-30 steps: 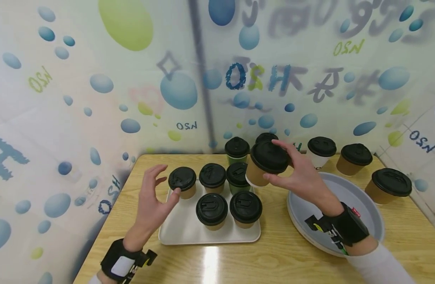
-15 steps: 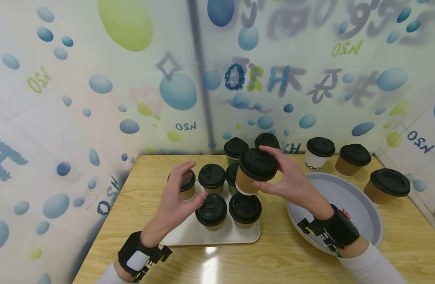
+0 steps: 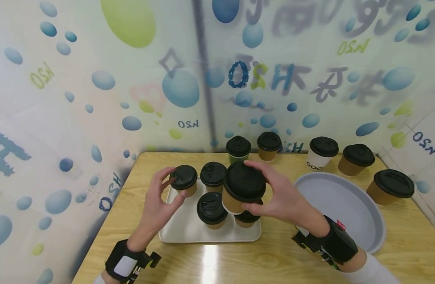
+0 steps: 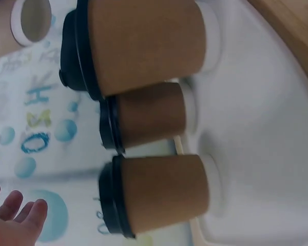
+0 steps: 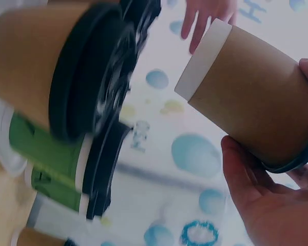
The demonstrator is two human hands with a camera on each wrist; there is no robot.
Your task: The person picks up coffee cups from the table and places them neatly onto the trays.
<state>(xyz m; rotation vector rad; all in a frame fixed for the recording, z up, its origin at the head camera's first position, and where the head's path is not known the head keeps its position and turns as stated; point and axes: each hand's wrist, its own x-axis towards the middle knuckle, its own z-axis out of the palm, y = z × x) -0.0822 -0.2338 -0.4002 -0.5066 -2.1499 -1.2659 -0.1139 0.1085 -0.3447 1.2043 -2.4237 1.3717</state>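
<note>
My right hand grips a brown paper coffee cup with a black lid, thumb on the near side and fingers on the far side. That cup is raised and tilted over the right part of a white tray, hiding much of what stands behind it. In the right wrist view its white bottom band and brown side show plainly. My left hand has its fingers spread beside the back-left lidded cup on the tray; the left wrist view shows its fingertips apart from the cups.
More lidded cups stand on the tray, among them a front one. Behind it are a green cup and a brown cup. A round grey tray lies to the right, with a white cup and two brown cups beyond.
My right hand has carried the held cup left and toward me, over the front-right cup on the tray. My left hand went right, then back left beside the back-left cup.
</note>
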